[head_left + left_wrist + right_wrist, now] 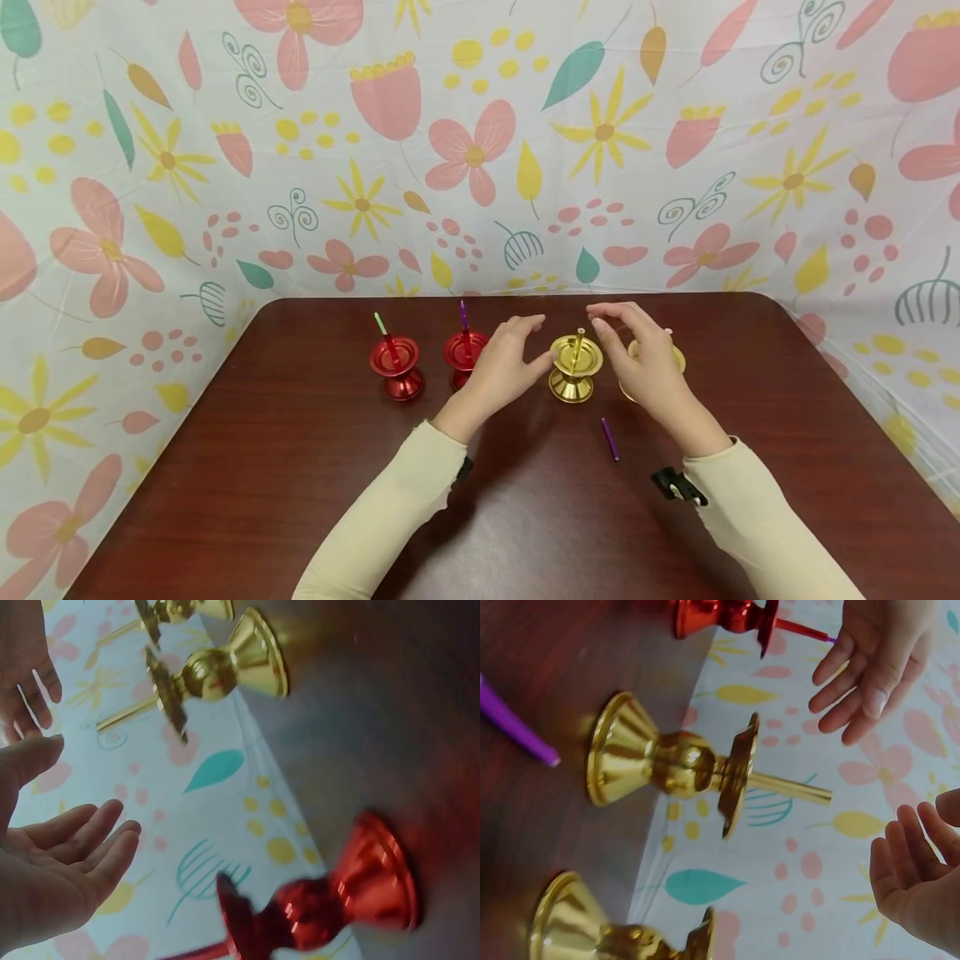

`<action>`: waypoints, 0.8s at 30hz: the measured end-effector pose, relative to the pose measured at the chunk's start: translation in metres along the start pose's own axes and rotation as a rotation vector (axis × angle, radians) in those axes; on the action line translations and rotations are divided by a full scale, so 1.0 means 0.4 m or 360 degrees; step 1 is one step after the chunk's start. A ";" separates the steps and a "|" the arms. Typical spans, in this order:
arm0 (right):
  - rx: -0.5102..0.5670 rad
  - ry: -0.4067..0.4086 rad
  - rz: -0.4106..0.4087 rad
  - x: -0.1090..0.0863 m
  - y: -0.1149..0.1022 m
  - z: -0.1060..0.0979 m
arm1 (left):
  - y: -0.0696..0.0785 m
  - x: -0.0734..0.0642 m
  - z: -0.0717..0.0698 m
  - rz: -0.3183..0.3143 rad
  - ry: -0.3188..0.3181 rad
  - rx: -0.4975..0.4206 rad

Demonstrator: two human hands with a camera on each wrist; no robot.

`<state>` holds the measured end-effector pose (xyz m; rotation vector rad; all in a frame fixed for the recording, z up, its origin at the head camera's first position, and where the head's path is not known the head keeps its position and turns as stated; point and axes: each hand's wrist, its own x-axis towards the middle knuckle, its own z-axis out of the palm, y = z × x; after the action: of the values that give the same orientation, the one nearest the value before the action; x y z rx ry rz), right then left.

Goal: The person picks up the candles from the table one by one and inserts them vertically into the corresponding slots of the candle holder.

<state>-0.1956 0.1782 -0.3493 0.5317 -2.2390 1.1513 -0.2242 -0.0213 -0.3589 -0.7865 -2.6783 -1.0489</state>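
Note:
On either side of a gold candle holder point(576, 358) hover my left hand point(504, 360) and right hand point(647, 360), fingers loosely bent and nothing held. That holder stands upright; its thin centre tube point(795, 787) shows no candle. Behind my right hand a second gold candle holder point(678, 357) is partly hidden. A purple candle point(611, 439) lies on the table in front of the gold pair. Left of my left hand stands a red candle holder point(459, 352) with a thin purple candle point(463, 315) upright in it, its base partly covered by the hand.
Farther left, another red candle holder point(403, 383) carries a green candle point(380, 323). All the holders stand in a row toward the back of the dark brown table point(247, 475). A flower-printed cloth point(480, 233) hangs behind the table's back edge.

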 end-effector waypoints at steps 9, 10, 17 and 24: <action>-0.0058 -0.0015 0.0052 -0.032 0.025 -0.027 | -0.005 0.029 0.063 -0.0056 -0.0142 -0.0108; -0.0061 -0.0013 0.0057 -0.036 0.027 -0.029 | -0.005 0.032 0.070 -0.0067 -0.0161 -0.0100; -0.0105 -0.0044 0.0112 -0.062 0.041 -0.046 | -0.015 0.049 0.108 -0.0144 -0.0281 -0.0049; -0.0140 -0.0115 0.0152 -0.082 0.059 -0.053 | -0.028 0.058 0.124 -0.0172 -0.0326 -0.0024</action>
<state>-0.1776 0.2119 -0.3745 0.4418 -2.3879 1.0896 -0.2477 0.0147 -0.3943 -0.8000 -2.9175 -1.0669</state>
